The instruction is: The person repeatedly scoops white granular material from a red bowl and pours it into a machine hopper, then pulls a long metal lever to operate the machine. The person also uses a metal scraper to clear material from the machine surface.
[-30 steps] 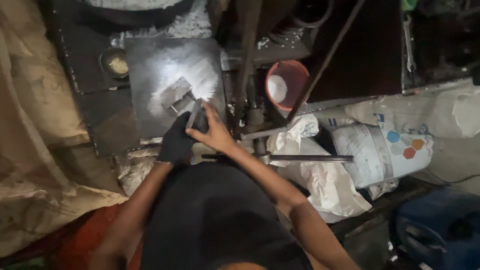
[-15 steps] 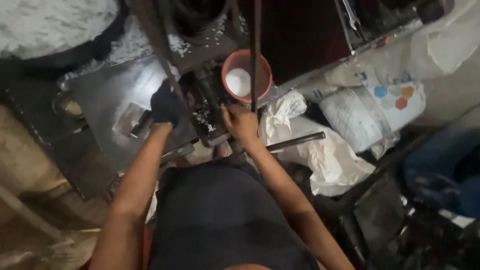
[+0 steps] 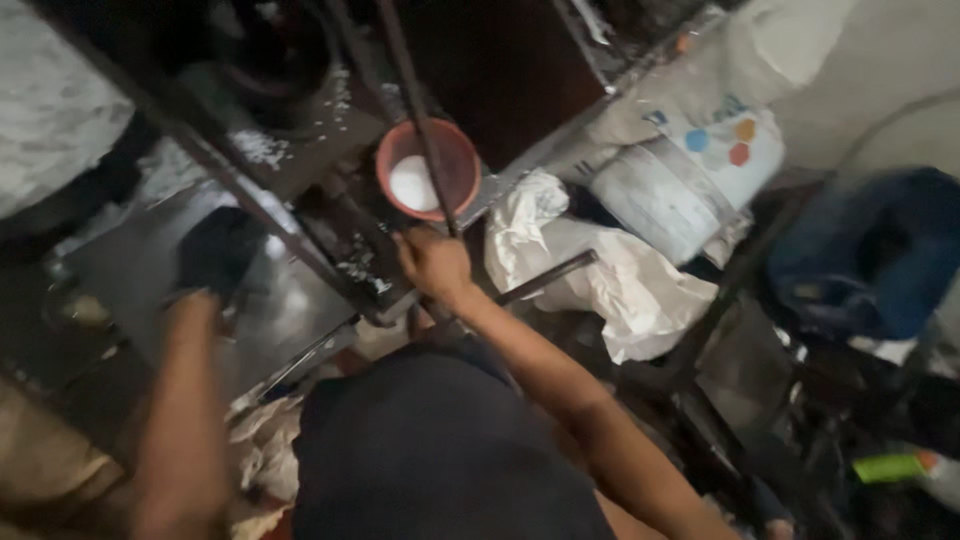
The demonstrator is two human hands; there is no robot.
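The left hand [image 3: 215,262], covered by a dark glove, lies on the grey metal plate [image 3: 290,310] of the table; motion blur hides the fingers, so whether this grip is closed on anything cannot be told. The right hand [image 3: 432,262] is bare and set at the foot of a thin upright rod [image 3: 415,110], fingers curled at the machine frame just beside it; the grip appears closed, but what it encloses is not resolvable. Directly beyond the right hand stands a reddish bowl [image 3: 455,165] holding a white lump [image 3: 412,183], with the rod crossing in front of it. A dark lever bar [image 3: 548,278] projects to the right of the wrist, over crumpled white sacks [image 3: 620,285]. A printed white bag [image 3: 690,180] and a blue container [image 3: 860,250] lie further right. Judgement: the step in hand is positioning at the press-like frame, one hand steadying on the plate, the other at the rod. The next move calls for a firm hold and a steady view.
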